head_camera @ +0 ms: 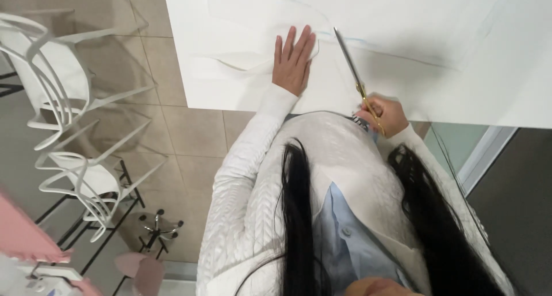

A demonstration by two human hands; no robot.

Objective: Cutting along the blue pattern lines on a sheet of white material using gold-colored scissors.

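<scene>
My left hand (293,57) lies flat, fingers spread, on a sheet of thin white paper or fabric (253,31) spread over a white table (506,95). A faint blue line runs across the sheet. My right hand (384,115) grips the gold handles of long silver scissors (351,66) at the table's near edge. The blades point away from me along the sheet, just right of my left hand. Both arms wear a white knitted sweater.
White wire-frame chairs (52,83) stand on the beige tiled floor to the left. A pink stool (144,270) and a chrome stool base (158,224) are at lower left. A dark floor area (517,187) lies at right.
</scene>
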